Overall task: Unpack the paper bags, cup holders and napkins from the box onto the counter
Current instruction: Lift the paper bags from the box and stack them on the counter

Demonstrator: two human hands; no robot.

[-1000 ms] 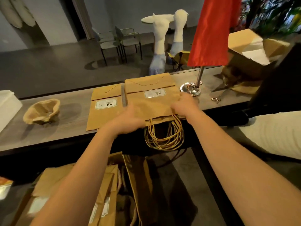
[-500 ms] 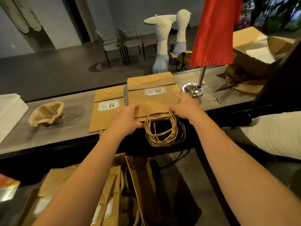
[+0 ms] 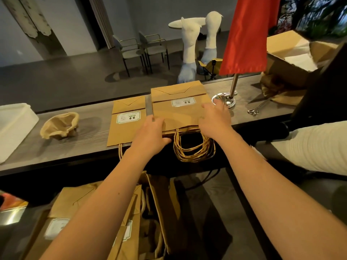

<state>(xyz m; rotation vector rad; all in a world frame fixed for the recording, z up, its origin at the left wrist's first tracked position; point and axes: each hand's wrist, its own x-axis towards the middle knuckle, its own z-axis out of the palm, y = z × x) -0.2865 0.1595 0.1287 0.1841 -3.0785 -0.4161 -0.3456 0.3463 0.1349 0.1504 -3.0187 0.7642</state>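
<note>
Paper bags (image 3: 180, 111) in two stacks on counter (image 3: 75, 145), left hand (image 3: 150, 136) gripping one, right hand (image 3: 214, 121) fingers flat

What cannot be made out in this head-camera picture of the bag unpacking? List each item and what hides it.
- Box contents: forearms and the bottom edge cover them.
- Label small print on the bag stack: too small to read.
- Left hand fingertips: curled under the stack's edge.
- Right hand palm: faces down on the paper.
- Bags in the stack: edges too blurred to count.
</note>
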